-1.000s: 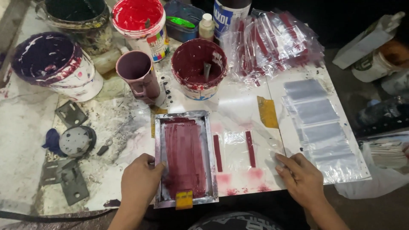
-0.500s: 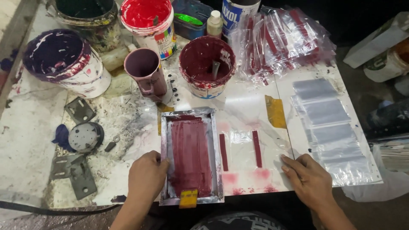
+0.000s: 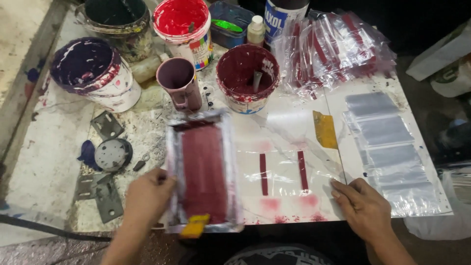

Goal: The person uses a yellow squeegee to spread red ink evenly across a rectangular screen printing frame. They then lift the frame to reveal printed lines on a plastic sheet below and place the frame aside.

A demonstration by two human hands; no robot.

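Observation:
My left hand (image 3: 146,197) grips the left edge of a small metal-framed printing screen (image 3: 202,172) coated in dark red ink; the frame is blurred and lifted on its far side. A yellow squeegee handle (image 3: 195,225) lies at its near end. To the right of the screen a clear plastic bag (image 3: 284,169) lies flat, printed with two dark red stripes. My right hand (image 3: 364,206) rests with fingers spread on the right edge of that bag.
Paint tubs stand at the back: dark maroon (image 3: 247,73), bright red (image 3: 182,24), purple-stained white (image 3: 95,73), and a mauve mug (image 3: 179,82). A heap of printed bags (image 3: 333,46) lies at back right, blank bags (image 3: 385,147) at right. Metal plates (image 3: 105,162) lie at left.
The screen has swung up and slightly left off the bag, showing blur. The view has drawn closer. My right hand stays on the bag's edge.

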